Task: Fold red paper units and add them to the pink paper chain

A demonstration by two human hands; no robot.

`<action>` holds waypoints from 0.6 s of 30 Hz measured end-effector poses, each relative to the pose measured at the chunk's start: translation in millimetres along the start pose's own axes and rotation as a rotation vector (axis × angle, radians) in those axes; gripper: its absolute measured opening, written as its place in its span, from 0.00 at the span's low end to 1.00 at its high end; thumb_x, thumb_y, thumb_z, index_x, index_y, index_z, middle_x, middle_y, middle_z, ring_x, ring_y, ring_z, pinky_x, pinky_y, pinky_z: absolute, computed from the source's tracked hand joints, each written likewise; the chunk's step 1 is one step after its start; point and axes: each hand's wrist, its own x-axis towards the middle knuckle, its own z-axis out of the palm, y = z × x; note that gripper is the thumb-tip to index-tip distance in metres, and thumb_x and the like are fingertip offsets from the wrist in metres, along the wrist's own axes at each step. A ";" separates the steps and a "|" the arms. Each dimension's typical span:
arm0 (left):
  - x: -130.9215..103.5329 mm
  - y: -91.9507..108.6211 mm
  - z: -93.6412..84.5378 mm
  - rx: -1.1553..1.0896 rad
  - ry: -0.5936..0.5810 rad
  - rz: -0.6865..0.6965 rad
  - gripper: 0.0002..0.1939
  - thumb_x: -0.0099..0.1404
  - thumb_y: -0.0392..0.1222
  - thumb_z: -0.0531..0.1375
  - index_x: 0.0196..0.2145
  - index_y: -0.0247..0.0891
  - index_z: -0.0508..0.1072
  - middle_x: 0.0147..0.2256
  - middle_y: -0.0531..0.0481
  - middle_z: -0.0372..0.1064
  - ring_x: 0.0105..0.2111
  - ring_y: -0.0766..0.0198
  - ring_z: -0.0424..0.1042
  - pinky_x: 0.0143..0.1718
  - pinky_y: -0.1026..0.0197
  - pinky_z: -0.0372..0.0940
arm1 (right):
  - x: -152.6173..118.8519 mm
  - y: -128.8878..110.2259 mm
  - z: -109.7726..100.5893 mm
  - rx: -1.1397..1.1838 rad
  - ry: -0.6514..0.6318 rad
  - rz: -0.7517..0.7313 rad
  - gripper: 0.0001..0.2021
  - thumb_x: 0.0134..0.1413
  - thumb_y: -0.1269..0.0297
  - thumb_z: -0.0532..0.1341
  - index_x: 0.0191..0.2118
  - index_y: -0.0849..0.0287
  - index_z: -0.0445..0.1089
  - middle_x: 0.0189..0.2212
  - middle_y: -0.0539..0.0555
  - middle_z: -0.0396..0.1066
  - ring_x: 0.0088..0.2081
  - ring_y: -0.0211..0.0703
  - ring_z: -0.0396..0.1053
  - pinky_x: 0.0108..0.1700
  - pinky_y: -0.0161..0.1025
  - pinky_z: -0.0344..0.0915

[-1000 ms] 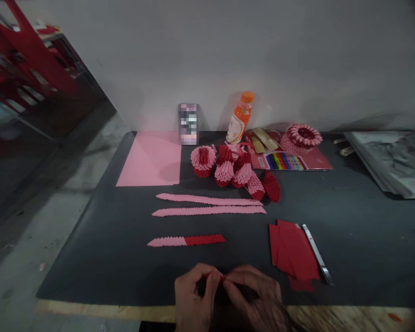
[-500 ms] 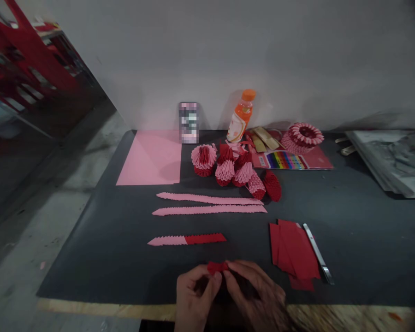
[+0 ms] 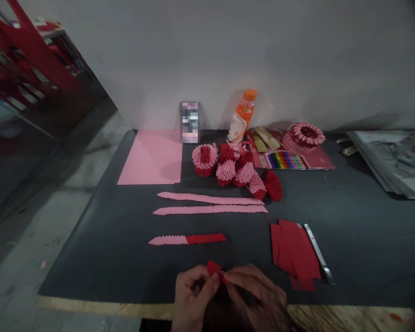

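Between my hands, close to the table's front edge, is a small folded piece of red paper (image 3: 213, 266). My left hand (image 3: 192, 295) pinches it between thumb and index finger. From the other side, the fingertips of my right hand (image 3: 254, 291) press on its right end, partly hiding it. Just beyond my hands lies a strip of folded paper (image 3: 186, 239), pink on its left part and red on its right. Two longer pink folded strips (image 3: 210, 210) lie farther back. To the right is a stack of red paper pieces (image 3: 295, 251) with a metal-edged cutter knife (image 3: 319, 253) along it.
Several red and pink folded-paper shapes (image 3: 225, 168) stand mid-table. Behind are pink sheets (image 3: 152, 157), a phone (image 3: 190, 122) against the wall, an orange drink bottle (image 3: 242, 115), a round paper basket (image 3: 303, 137) and a colourful packet (image 3: 287, 160). Papers (image 3: 394, 161) lie at right.
The red paper has turned in my fingers, its left end now tilted upward and less of its right end showing. My right fingertips have shifted slightly down over it.
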 end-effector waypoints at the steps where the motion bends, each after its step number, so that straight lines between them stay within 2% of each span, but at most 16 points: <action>1: 0.7 1.4 -1.7 -0.024 -0.035 -0.038 0.36 0.63 0.77 0.80 0.21 0.40 0.86 0.22 0.51 0.75 0.26 0.62 0.69 0.31 0.60 0.68 | 1.8 0.2 -1.3 0.007 -0.012 -0.030 0.08 0.79 0.67 0.70 0.48 0.46 0.88 0.35 0.46 0.93 0.30 0.39 0.92 0.41 0.25 0.89; 3: 2.0 4.0 -5.9 -0.027 -0.095 -0.074 0.32 0.62 0.74 0.81 0.24 0.41 0.89 0.24 0.48 0.82 0.29 0.58 0.74 0.35 0.58 0.73 | 5.3 1.5 -4.6 0.020 -0.042 -0.085 0.12 0.86 0.63 0.65 0.48 0.47 0.89 0.36 0.47 0.94 0.31 0.37 0.93 0.44 0.24 0.89; 5: 2.7 4.8 -10.1 -0.017 -0.135 -0.086 0.30 0.61 0.73 0.82 0.25 0.42 0.91 0.25 0.47 0.84 0.29 0.55 0.77 0.36 0.56 0.76 | 6.5 3.9 -9.0 0.025 -0.070 -0.117 0.15 0.89 0.61 0.63 0.49 0.49 0.89 0.37 0.48 0.95 0.34 0.38 0.94 0.46 0.24 0.89; 7: 2.4 3.2 -13.0 -0.015 -0.151 -0.080 0.31 0.61 0.75 0.81 0.27 0.42 0.92 0.25 0.46 0.84 0.29 0.55 0.78 0.36 0.56 0.76 | 4.1 7.3 -14.5 -0.016 -0.104 -0.141 0.14 0.88 0.62 0.64 0.50 0.50 0.89 0.38 0.49 0.96 0.36 0.40 0.95 0.47 0.26 0.90; 11: -0.2 -3.3 -12.0 -0.022 -0.149 -0.052 0.34 0.54 0.77 0.84 0.27 0.41 0.89 0.25 0.48 0.81 0.28 0.59 0.74 0.34 0.59 0.72 | -5.4 13.3 -22.6 -0.159 -0.155 -0.238 0.14 0.85 0.65 0.65 0.55 0.49 0.91 0.44 0.49 0.98 0.41 0.44 0.97 0.52 0.31 0.92; 14: -2.4 -4.9 -7.3 -0.027 -0.122 -0.031 0.33 0.57 0.76 0.83 0.28 0.41 0.88 0.25 0.50 0.80 0.27 0.62 0.72 0.35 0.60 0.72 | -7.7 12.6 -18.2 -0.077 -0.120 -0.130 0.15 0.84 0.64 0.66 0.57 0.42 0.92 0.44 0.46 0.98 0.39 0.43 0.97 0.49 0.31 0.92; 18: -9.1 0.4 0.7 0.071 -0.016 0.085 0.32 0.65 0.77 0.78 0.26 0.43 0.88 0.22 0.52 0.79 0.24 0.60 0.72 0.30 0.61 0.71 | -5.9 6.2 -4.1 0.012 -0.035 0.079 0.08 0.80 0.57 0.73 0.55 0.40 0.92 0.38 0.45 0.96 0.30 0.44 0.94 0.39 0.31 0.92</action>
